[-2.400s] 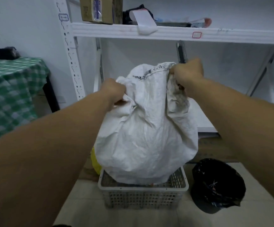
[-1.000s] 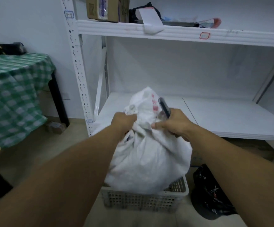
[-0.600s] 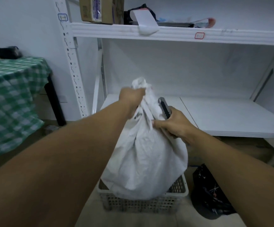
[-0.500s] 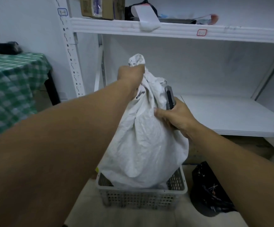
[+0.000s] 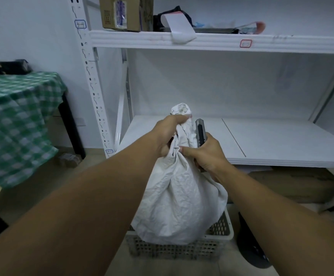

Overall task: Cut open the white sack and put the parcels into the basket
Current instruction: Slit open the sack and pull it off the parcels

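Observation:
The white sack (image 5: 178, 206) hangs bulging with its bottom inside the pale perforated basket (image 5: 220, 232) on the floor. My left hand (image 5: 168, 134) is clenched around the bunched top of the sack, whose end sticks up above the fist. My right hand (image 5: 208, 154) is at the sack's neck just right of it, gripping a grey utility knife (image 5: 201, 132) that points upward, thumb pressed on the cloth. No parcels show; the sack hides the basket's inside.
A white metal shelving unit (image 5: 261, 140) stands behind the sack, with a cardboard box (image 5: 125, 12) on its upper shelf. A black bag (image 5: 251, 253) lies right of the basket. A table with a green checked cloth (image 5: 16, 120) is at the left.
Both hands held the sack high by its top, then regrasped its neck. In the last half second the sack and both hands came down lower, the bottom settling deeper into the basket.

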